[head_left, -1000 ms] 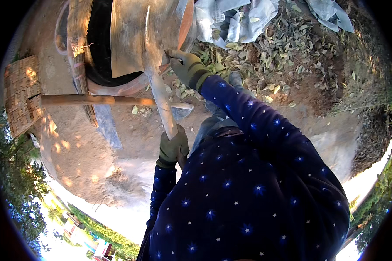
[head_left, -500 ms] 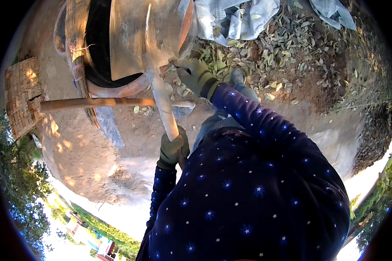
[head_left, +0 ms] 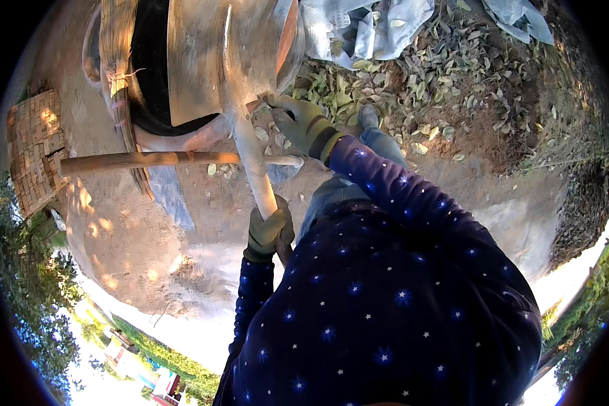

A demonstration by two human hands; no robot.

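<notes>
I hold a shovel by its pale wooden handle (head_left: 256, 162). My gloved left hand (head_left: 269, 227) grips the handle low down, near my body. My gloved right hand (head_left: 303, 123) grips it higher, just below the wide metal blade (head_left: 213, 54). The blade is raised flat over a round black tub (head_left: 149, 74) with a pale rim. Both arms wear dark blue sleeves with small white stars.
A long wooden pole (head_left: 162, 160) lies across the ground beside the tub. A broom of dry straw (head_left: 118, 61) leans over the tub. A woven brick-like mat (head_left: 34, 149) is at left. Crumpled grey sacks (head_left: 365, 30) and dry leaves (head_left: 440, 81) lie beyond.
The shovel blade has tilted and shifted slightly over the tub. My right hand slid a little along the handle; the left grip stays the same.
</notes>
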